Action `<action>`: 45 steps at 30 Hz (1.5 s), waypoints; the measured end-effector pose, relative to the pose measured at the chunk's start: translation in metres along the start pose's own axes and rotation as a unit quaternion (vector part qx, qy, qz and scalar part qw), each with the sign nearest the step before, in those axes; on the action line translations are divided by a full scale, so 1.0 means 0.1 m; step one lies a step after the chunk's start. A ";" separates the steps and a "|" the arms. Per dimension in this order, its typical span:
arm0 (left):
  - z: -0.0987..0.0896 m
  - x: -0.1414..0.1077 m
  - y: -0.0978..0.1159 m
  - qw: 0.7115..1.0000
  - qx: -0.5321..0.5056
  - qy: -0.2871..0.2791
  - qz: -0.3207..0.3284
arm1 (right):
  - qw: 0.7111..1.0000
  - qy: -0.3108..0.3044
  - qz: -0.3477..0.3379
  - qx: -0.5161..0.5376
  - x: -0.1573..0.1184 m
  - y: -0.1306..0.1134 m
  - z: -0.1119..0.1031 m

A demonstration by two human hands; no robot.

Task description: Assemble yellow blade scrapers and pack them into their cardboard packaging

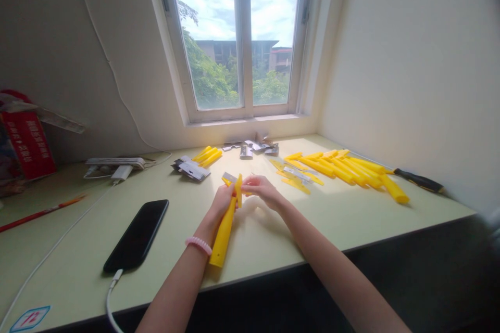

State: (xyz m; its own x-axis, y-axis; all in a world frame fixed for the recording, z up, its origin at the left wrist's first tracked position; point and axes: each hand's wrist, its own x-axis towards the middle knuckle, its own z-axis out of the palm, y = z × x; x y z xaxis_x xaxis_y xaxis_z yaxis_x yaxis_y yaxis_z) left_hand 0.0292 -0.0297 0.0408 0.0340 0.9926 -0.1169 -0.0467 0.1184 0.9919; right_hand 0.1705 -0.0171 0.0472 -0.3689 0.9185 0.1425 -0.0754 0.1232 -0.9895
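My left hand is wrapped round a yellow plastic scraper. Its long handle points toward the desk's front edge, and a grey metal blade shows at the far end. A yellow plate stands across the scraper's head. My right hand has its fingertips pinched together against this plate. Whatever lies between those fingertips is too small to make out. Just right of my right hand lie several flat, pointed yellow plastic pieces.
Yellow handles lie in a row at right, beside a black-handled screwdriver. Grey blades, more yellow handles and metal pieces lie at the back. A phone on a cable and a power strip are at left.
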 end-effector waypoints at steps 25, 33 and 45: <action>0.01 -0.02 -0.02 0.999 0.027 -0.023 -0.023 | 0.989 0.141 -0.046 0.018 0.04 -0.01 -0.09; 0.01 -0.01 -0.05 0.999 0.020 -0.036 -0.005 | 0.995 0.025 -0.081 -0.058 0.02 -0.05 -0.13; 0.03 -0.02 -0.02 0.999 0.009 -0.042 -0.004 | 0.983 0.024 -0.058 -0.174 0.03 -0.01 -0.20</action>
State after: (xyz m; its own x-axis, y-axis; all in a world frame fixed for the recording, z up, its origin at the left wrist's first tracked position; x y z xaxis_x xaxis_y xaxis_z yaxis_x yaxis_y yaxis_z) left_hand 0.0320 -0.0321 0.0392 0.1183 0.9855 -0.1214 -0.0278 0.1255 0.9917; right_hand 0.1877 -0.0071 0.0476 -0.3320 0.9065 0.2608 0.2108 0.3408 -0.9162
